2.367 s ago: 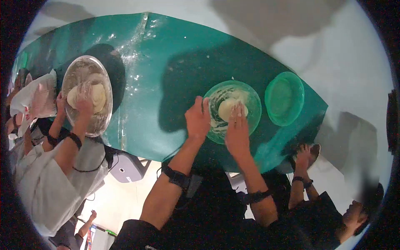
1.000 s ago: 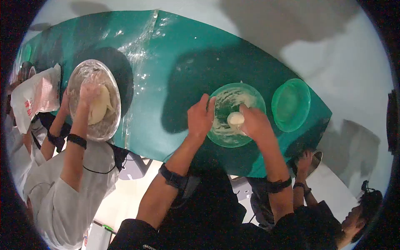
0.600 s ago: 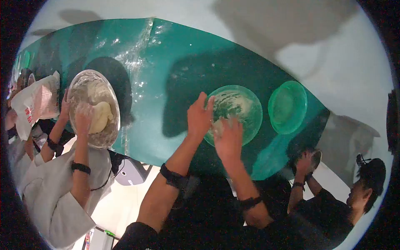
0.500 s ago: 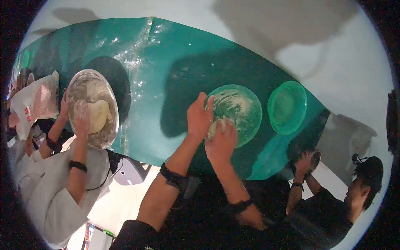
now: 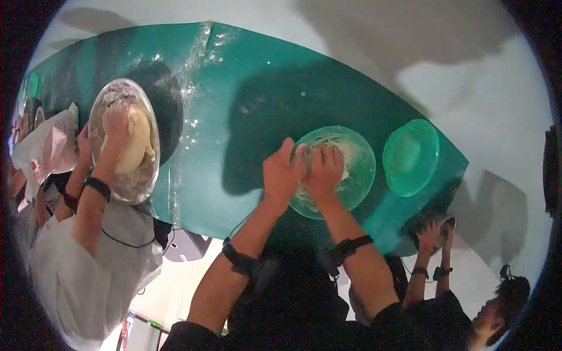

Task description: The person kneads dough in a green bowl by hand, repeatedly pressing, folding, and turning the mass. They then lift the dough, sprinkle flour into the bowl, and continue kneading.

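Observation:
A translucent green bowl with flour smears inside stands on the table in front of me. My left hand holds its left rim, fingers outside and thumb toward the inside. My right hand is inside the bowl, fingers curled down into a pale mass of dough. Most of that dough is hidden under the hand; only a little shows at the right of the knuckles. Both my wrists carry dark bands.
A second green bowl stands to the right. On the left, a co-worker's hand presses dough in a metal bowl. Another person works with a bowl at lower right. Flour and clear tape mark the green table.
My right hand has moved a little right and up, its fingers now more curled over the dough. The bowl sits slightly lower and to the right in view. The left co-worker's hand has pushed further into their bowl.

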Demonstrator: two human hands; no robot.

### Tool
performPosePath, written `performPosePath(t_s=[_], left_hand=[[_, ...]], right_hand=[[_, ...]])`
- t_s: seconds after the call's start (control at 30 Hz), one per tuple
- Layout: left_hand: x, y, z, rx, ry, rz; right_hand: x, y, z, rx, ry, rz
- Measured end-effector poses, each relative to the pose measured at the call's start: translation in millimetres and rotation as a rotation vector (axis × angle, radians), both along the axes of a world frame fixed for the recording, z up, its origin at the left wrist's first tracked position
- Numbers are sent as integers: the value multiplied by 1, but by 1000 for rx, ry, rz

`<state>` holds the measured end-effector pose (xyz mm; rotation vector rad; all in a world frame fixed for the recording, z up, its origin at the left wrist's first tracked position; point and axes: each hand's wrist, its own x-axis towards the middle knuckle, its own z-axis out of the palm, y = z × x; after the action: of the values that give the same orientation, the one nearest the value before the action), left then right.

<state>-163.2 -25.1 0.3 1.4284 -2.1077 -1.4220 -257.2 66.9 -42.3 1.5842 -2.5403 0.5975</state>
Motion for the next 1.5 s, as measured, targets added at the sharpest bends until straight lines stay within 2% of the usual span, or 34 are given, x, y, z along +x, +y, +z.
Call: performPosePath(t_s=[0.03,0.23,0.33,0.4,0.47,0.53,0.63,0.73,0.83,0.93,1.03,1.13,1.23,1.33,1.43,1.5], left_hand=[[-1,1,-2,-8,-9,-1],[1,6,-5,-117,-24,0],[-2,9,-4,-113,-63,32],[-2,10,-5,-158,-115,3],[-2,9,-5,-170,-130,-17],[-2,5,-3,-159,-125,-35],[-1,4,-1,-179,-95,-75],[-4,3,3,-102,-132,-77],[-6,4,-1,-92,-90,-45],[-7,5,-1,-109,-58,-6],[-7,3,-2,-28,-49,21],[-8,3,-2,-12,29,85],[-1,6,-8,-19,85,92],[-3,7,-4,-61,70,75],[-3,8,-3,-163,27,32],[-5,9,-1,-173,34,30]], right_hand=[[-4,-1,-7,0,33,45],[-10,-15,-12,-180,-34,-207],[-4,-19,-2,-138,-101,-297],[3,-4,26,-125,-244,-202],[-1,5,64,22,-310,-121],[-11,12,90,296,-314,-65],[-16,21,58,428,-321,-28],[-13,16,31,272,-307,-4],[-7,12,27,249,-198,-20],[19,24,16,380,-296,151],[19,23,-3,223,-135,253],[9,20,-13,179,-132,297],[6,10,-20,-14,-79,-33],[3,-15,-22,-195,-249,-600],[7,-25,-9,-334,-397,-867],[3,-19,-1,-381,-613,-873]])
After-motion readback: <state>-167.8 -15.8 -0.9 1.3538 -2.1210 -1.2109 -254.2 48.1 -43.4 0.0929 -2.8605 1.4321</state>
